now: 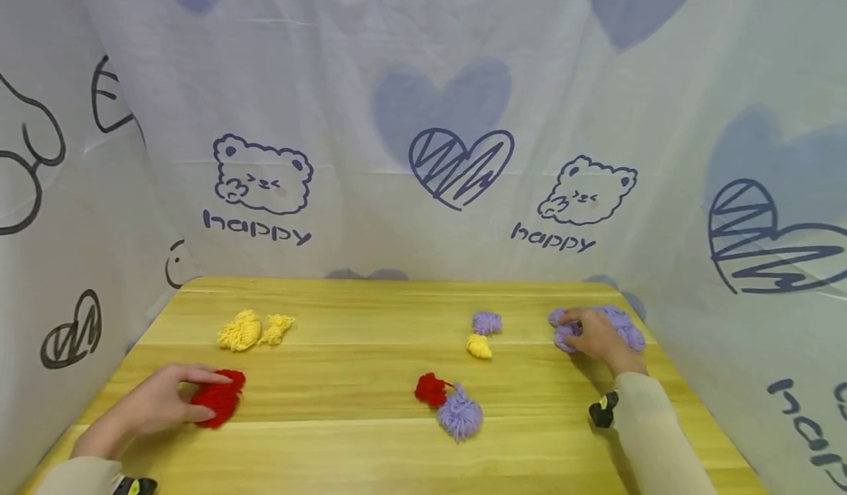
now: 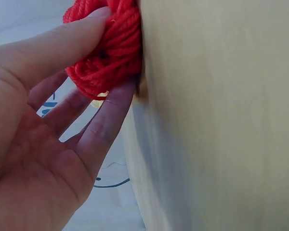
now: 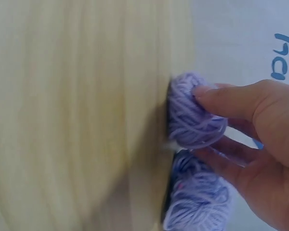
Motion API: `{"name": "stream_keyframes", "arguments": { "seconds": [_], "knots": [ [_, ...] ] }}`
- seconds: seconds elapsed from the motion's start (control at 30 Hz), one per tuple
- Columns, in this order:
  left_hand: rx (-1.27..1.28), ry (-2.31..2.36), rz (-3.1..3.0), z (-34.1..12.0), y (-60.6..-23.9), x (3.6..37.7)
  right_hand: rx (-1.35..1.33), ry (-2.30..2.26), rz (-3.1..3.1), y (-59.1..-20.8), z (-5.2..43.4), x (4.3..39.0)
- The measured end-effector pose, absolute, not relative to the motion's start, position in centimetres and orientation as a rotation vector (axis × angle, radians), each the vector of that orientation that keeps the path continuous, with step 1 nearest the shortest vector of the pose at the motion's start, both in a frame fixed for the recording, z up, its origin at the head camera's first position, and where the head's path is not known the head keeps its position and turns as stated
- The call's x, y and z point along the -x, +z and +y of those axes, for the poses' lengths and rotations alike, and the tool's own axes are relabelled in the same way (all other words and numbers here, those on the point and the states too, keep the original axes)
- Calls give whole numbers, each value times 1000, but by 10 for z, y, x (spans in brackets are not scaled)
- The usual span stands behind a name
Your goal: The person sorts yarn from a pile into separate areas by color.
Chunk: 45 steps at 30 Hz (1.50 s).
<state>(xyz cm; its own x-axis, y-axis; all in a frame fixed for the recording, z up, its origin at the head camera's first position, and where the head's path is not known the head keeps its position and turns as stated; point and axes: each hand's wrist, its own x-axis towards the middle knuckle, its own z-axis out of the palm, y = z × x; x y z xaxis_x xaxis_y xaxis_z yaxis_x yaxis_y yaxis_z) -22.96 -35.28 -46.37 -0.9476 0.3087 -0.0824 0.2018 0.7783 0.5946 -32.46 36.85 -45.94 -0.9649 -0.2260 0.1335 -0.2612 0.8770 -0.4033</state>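
Note:
My left hand is at the table's left side, its thumb and fingers around a red yarn ball. In the left wrist view the thumb presses one side of the red yarn, which sits against the tabletop. At the right end of the table, my right hand holds a purple yarn ball between thumb and fingers. The right wrist view shows that ball close to the wood, with a second purple yarn ball just beside it. More purple yarn lies behind the right hand, partly hidden.
Two yellow yarn bundles lie at the back left. Right of centre, a small purple ball is near a yellow one. Closer in, a red ball touches a purple ball. Printed curtains surround the wooden table.

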Motion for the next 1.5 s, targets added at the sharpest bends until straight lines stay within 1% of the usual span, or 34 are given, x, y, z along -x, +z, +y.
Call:
{"name": "stream_keyframes", "arguments": {
  "seconds": [0.33, 0.6, 0.77, 1.0, 1.33, 1.5],
  "knots": [
    [-389, 934, 2779, -352, -467, 230, -300, 602, -2963, -439, 354, 323],
    [-381, 958, 2754, -353, -466, 231, -379, 777, -2909, -427, 328, 327],
    [-380, 970, 2752, -353, -468, 229, -472, 841, -2889, -432, 314, 330],
    [-359, 952, 2771, -352, -469, 227, -630, 899, -2829, -449, 296, 339],
    [-344, 935, 2772, -350, -468, 229, -696, 1026, -2814, -461, 269, 348],
    [-323, 935, 2766, -350, -467, 229, -802, 1020, -2791, -466, 258, 356]
  ]
}}
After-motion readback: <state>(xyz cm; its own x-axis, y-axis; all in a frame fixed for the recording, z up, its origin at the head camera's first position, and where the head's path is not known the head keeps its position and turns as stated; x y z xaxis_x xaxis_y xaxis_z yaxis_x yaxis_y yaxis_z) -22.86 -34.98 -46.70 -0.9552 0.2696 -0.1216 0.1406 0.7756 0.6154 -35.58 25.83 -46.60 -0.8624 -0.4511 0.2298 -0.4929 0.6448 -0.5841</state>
